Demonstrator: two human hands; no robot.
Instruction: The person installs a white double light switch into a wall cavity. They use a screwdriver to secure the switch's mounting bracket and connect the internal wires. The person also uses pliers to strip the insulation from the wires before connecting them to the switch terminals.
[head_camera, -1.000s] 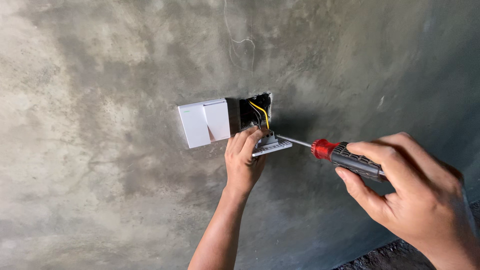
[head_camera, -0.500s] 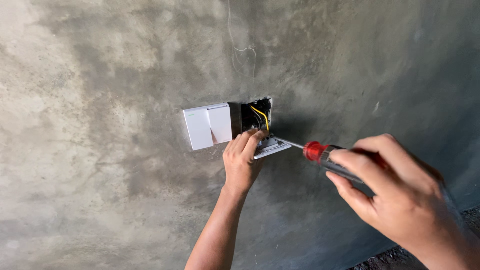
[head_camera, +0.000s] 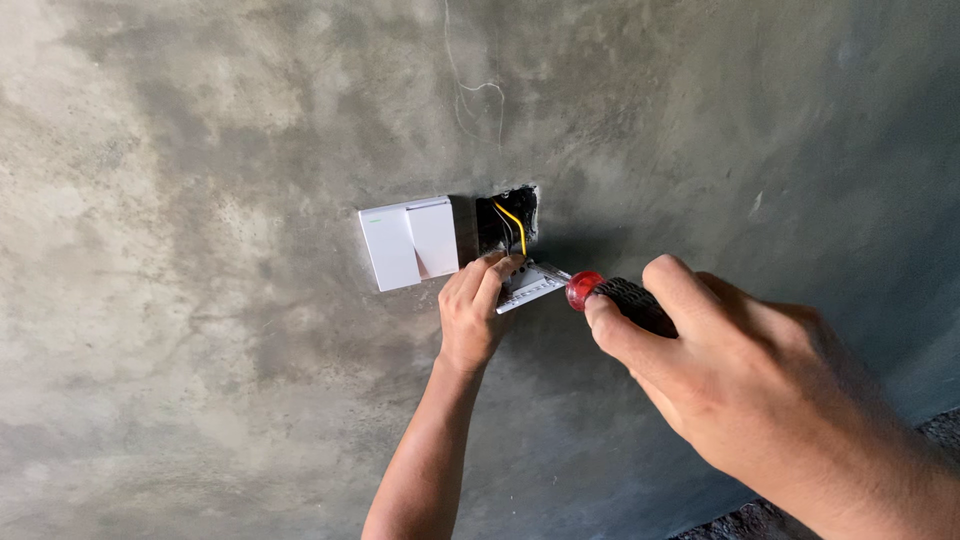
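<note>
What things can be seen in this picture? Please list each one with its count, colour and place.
wall: one, grey rough cement, fills the whole view.
switch plate: one, white, on the wall left of the opening.
wall opening: one, dark, right of the switch plate.
wires: a few, one yellow and some dark, inside the opening.
loose module: one, white, just below the opening, under the left fingers.
screwdriver: one, red and black handle, tip at the loose module.
scratch mark: one, pale thin line, on the wall above the opening.
left hand: one, holds the loose module.
right hand: one, grips the screwdriver handle.
</note>
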